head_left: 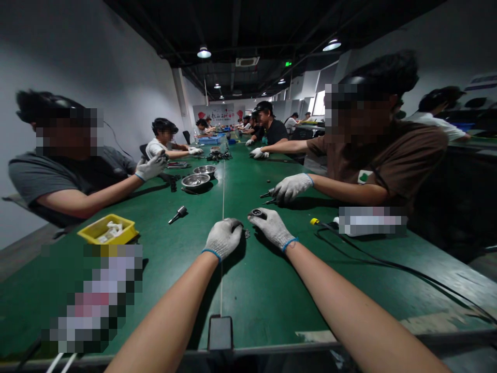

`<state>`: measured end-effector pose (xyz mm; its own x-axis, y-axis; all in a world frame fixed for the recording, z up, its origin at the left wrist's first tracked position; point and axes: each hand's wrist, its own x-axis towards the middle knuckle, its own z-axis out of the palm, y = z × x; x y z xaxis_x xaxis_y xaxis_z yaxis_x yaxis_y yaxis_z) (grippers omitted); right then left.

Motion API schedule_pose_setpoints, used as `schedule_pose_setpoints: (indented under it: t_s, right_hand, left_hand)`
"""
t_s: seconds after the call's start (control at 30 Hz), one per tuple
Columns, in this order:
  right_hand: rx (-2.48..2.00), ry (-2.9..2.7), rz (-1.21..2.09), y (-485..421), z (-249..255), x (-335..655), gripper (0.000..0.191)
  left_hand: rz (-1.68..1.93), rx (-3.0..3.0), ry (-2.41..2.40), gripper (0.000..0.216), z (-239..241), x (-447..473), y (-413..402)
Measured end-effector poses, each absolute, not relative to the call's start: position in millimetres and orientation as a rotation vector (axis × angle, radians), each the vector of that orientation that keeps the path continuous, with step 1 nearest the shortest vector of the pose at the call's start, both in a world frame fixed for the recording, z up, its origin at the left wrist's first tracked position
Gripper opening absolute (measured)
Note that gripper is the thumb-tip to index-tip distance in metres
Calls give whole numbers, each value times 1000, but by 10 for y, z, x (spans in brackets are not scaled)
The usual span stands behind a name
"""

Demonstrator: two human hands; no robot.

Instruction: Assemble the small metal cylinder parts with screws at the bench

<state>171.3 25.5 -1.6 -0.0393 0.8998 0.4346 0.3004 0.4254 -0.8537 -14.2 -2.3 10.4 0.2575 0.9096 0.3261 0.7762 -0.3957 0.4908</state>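
My left hand [224,238], in a white knit glove with a blue cuff, rests low over the green table. Its fingers are drawn together, and whatever lies between them is hidden. Just right of its fingertips is a small cluster of tiny shiny metal pieces [247,233]. My right hand [274,229], gloved alike, faces it from the other side of the cluster. Between its thumb and fingers sits a dark, round metal ring-like part [257,212], its opening turned upward.
A metal tool with a thick head [178,214] lies left. Beyond it stand steel bowls [196,181]. A yellow tray [91,235] holds white scraps. At right, a co-worker's gloved hand [292,187] grips dark tools; a black cable [373,254] crosses the table [267,295]. Other people sit along both sides.
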Motion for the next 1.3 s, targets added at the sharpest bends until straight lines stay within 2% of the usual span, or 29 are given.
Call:
schedule_pose_setpoints:
  t_s: [0.57, 0.83, 1.3]
  right_hand:
    - [-1007, -1507, 518, 21, 160, 1526, 39]
    - [-1009, -1350, 519, 4, 188, 1487, 47]
    - [-999, -1304, 552, 51, 187, 1448, 46]
  left_hand:
    - [954, 2506, 1322, 20, 167, -37, -178]
    - [927, 2470, 1326, 32, 196, -38, -191]
    - [875, 2519, 1297, 26, 151, -36, -164]
